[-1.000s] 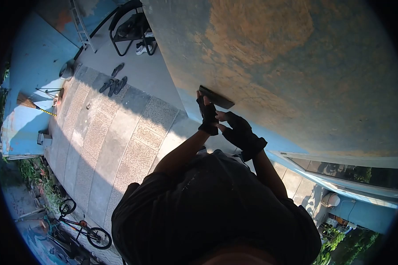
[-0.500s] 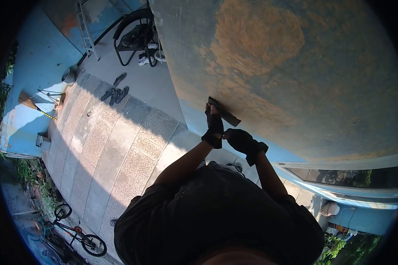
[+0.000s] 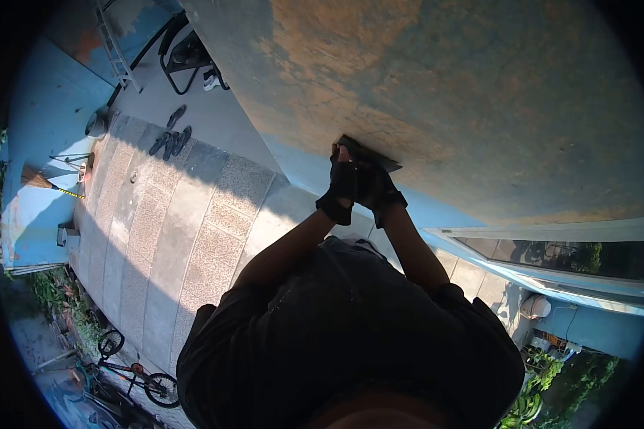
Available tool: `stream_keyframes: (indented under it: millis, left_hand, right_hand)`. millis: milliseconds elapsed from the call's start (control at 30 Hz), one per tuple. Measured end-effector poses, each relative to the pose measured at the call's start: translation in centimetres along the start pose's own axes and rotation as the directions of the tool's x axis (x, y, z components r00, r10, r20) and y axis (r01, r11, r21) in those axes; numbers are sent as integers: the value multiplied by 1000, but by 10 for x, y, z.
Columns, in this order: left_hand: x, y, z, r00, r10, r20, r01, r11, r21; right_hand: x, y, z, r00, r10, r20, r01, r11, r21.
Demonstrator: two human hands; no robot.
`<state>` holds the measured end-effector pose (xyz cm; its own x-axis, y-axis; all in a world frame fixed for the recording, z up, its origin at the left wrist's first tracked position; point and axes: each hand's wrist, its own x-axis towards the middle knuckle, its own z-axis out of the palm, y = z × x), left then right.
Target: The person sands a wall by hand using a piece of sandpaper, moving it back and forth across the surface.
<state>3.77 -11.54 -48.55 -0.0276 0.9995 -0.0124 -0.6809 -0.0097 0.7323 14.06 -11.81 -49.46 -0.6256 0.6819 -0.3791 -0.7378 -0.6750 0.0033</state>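
A dark, flat, rectangular trowel lies against the patchy brown-and-grey wall, just above its light blue lower strip. Wearing a black fingerless glove, my left hand is closed on the left end of the trowel, thumb pointing up. My right hand, also black-gloved, presses close beside it at the trowel's back. Its fingers are mostly hidden, but it appears closed on the tool too. The handle cannot be seen behind the gloves.
Sandals lie on the paved floor at left. A black-framed chair and a ladder stand farther back. A broom leans at far left, a bicycle lies lower left. A window borders the wall at right.
My right hand has come up from below and joined the left at the trowel. The trowel has shifted slightly up along the wall, and the camera view has turned a little.
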Motion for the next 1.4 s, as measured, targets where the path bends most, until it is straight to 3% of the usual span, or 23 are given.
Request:
stream_keyframes:
  millis: [33,100,200,267,333,367,400,433,467,533,600,667,733,833,933,967,1033,1067,1133,1167,1233,1300,1400]
  left_hand:
    - [4,-17,-12,1000,0,-5,0,1000,4]
    - [9,-57,-43,963,-257,-78,255,966,-36]
    - [-10,-18,2,996,-78,30,77,996,41]
    - [-16,-8,24,994,-103,-29,104,994,34]
    - [-20,-14,39,988,-134,-81,136,990,19]
    - [-17,-20,43,972,-220,-86,209,971,-117]
    - [-17,-26,45,949,-304,-77,277,927,-252]
    - [-21,-22,51,950,-302,-82,273,928,-251]
    - [-27,-16,60,931,-351,-100,324,921,-217]
    - [-37,-17,70,905,-409,-120,384,904,-186]
    - [-41,-26,74,944,-307,-124,275,935,-223]
    - [-46,-25,80,928,-359,-99,317,901,-295]
    - [-47,-25,80,911,-408,-61,360,859,-364]
    - [-39,-22,70,902,-432,9,395,816,-422]
    - [-37,-13,53,846,-493,204,524,692,-496]
    - [-33,-11,46,835,-506,217,542,686,-485]
    - [-26,-9,31,884,-342,318,393,913,-111]
    - [-23,-17,14,874,-357,328,409,907,-100]
    - [-18,-35,-24,841,-473,265,472,879,69]
    - [-19,-16,-17,829,-488,274,486,870,80]
    - [-23,23,-3,618,-710,337,784,525,-331]
    - [-15,37,6,566,-683,461,824,472,-313]
    - [-3,62,22,503,-759,414,863,422,-277]
  right_hand:
    - [-1,-5,-7,1000,11,6,-11,1000,-3]
    - [-19,-8,-5,1000,15,17,-15,1000,-23]
    - [-47,-7,32,1000,-16,18,18,994,-105]
    - [-53,-7,38,999,-41,8,42,987,-155]
    - [-59,-17,30,993,115,39,-112,991,-71]
    - [-62,-21,21,992,123,40,-120,990,-73]
    - [-65,-23,9,984,145,106,-153,986,74]
    - [-68,-24,0,973,154,172,-190,957,218]
    - [-69,-25,-4,973,157,170,-193,956,220]
    - [-73,-25,-10,995,23,-100,-10,991,135]
    - [-82,-30,-11,993,2,-114,20,981,193]
    - [-91,-32,-8,992,-27,-127,59,965,257]
    - [-97,-34,2,976,-163,-144,172,983,57]
    - [-107,-29,19,951,-264,-159,261,964,-43]
    - [-95,-40,-14,952,-247,-180,262,963,65]
    - [-91,-42,-21,948,-264,-180,281,957,75]
    - [-83,-42,-32,922,-388,11,387,919,-77]
    - [-81,-43,-32,915,-404,7,403,913,-65]
    - [-78,-44,-32,872,-338,-354,421,887,191]
    - [-77,-40,-27,866,-349,-358,437,876,203]
    - [-79,-28,-21,829,-451,-331,537,806,248]
    - [-79,-19,-32,818,-471,-329,557,793,249]
    - [-82,-2,-29,811,-584,-29,585,810,45]
